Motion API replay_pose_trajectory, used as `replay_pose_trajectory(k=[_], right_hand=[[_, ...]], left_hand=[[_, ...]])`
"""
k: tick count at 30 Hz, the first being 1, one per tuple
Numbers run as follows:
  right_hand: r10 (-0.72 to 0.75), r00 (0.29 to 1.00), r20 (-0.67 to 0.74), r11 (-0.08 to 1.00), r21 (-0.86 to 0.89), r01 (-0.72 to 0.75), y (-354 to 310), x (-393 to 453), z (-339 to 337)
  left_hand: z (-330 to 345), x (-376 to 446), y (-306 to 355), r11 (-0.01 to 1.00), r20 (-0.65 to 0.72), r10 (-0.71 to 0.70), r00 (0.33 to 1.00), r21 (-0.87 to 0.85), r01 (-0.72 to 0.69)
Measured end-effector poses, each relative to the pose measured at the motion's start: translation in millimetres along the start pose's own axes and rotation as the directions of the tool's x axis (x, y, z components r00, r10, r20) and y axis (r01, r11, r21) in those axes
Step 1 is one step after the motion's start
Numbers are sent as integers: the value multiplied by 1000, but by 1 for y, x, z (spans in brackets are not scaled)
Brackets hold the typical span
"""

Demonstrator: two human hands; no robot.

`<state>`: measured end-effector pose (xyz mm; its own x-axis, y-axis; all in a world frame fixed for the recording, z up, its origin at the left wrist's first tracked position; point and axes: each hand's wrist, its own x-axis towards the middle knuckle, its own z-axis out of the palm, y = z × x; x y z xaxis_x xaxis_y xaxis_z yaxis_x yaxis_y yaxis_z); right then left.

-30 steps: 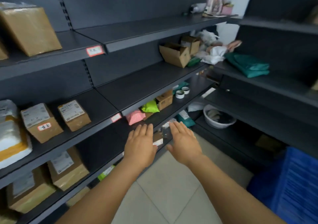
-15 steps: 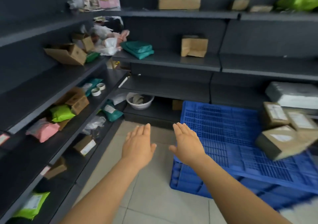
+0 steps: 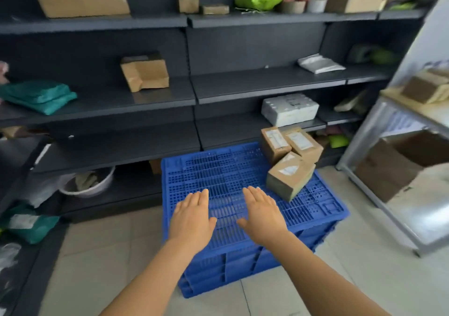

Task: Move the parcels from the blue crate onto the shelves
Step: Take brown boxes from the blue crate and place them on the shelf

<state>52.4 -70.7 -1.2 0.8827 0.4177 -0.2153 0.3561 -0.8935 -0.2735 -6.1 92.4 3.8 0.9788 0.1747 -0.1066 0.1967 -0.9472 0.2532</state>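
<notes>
**Empty hands over the crate, three boxes waiting**

Both hands hover flat above the blue crate (image 3: pixel 243 170), left hand (image 3: pixel 193 218) and right hand (image 3: pixel 263 215) with fingers straight, each grip apart and holding nothing. They look poised to reach. Three parcels (image 3: pixel 289 155) sit bunched at the crate's far right corner, the nearest one tilted against its neighbours. Dark shelves (image 3: pixel 150 97) line the far wall with plenty of bare space. Pale tiled floor (image 3: pixel 116 255) below; a metal rack (image 3: pixel 379 194) stands at right.
</notes>
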Motion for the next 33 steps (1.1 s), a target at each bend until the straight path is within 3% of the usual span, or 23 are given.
replay_pose_trajectory(k=[8,17,27,33], right_hand=[[198,978,-62,978,73,-193,61,58,-23],[380,921,-86,912,200,-358,138,106,-26],[481,869,116,790,373,-487,270,181,-5],[493,841,222,706,463,-536,321,228,25]], left_hand=[[14,117,46,982,106,187,977,-26,-186],[49,205,105,961,237,277,931,-74,-268],[129,292,166,989,434,139,890,-104,-104],[176,347,194,992,478,20,878,-116,41]])
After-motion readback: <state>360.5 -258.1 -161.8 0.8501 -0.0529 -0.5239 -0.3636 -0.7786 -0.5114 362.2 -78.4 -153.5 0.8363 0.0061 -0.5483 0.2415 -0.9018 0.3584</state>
